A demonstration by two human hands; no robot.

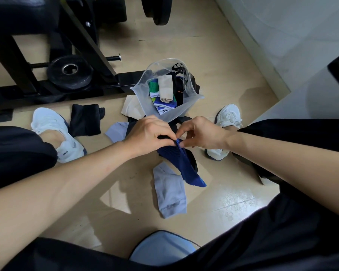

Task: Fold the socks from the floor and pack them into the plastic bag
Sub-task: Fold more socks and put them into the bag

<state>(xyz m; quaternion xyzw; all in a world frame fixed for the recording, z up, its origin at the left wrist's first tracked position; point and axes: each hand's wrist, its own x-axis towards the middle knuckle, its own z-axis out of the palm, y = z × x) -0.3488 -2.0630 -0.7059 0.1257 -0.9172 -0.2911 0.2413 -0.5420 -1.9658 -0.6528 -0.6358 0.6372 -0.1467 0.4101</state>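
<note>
- Left hand (149, 132) and right hand (201, 132) both pinch the navy sock (181, 163) by its top edge.
- Sock hangs toward the floor (213, 61), just before the open bag (176, 117).
- Grey sock (169, 194) lies beneath.

Lighting was even and fairly bright, falling from overhead. Glare lay as a white sheen on the floor (233, 201) at lower right. Shadows were soft-edged on that floor, deep under the black weight frame (67, 93). Centre was sharp; edges bent with wide-angle distortion and softened slightly.
</note>
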